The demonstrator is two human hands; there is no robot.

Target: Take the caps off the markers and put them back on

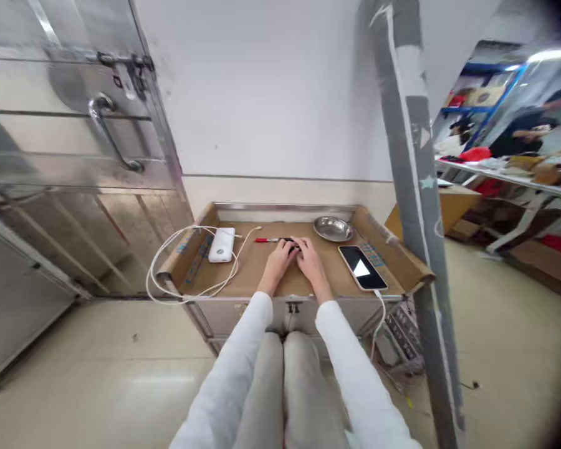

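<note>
My left hand (279,260) and my right hand (308,257) meet over the middle of the cardboard-lined tabletop (257,274). Their fingertips pinch together around a small black thing (294,248), mostly hidden by the fingers, so its kind does not show. Just beyond the fingertips lies a red and black pen (267,240), its right end close to my hands. A shallow round metal dish (333,229) stands behind and to the right of my right hand.
On the left sits a white power bank (222,245) with a long white cable (166,242) looping over the edge. A phone (363,268) lies at the right, plugged into a cord. Upright beside the table is a grey-wrapped post (423,187); a metal door (75,125) is at left. Far right, a person works.
</note>
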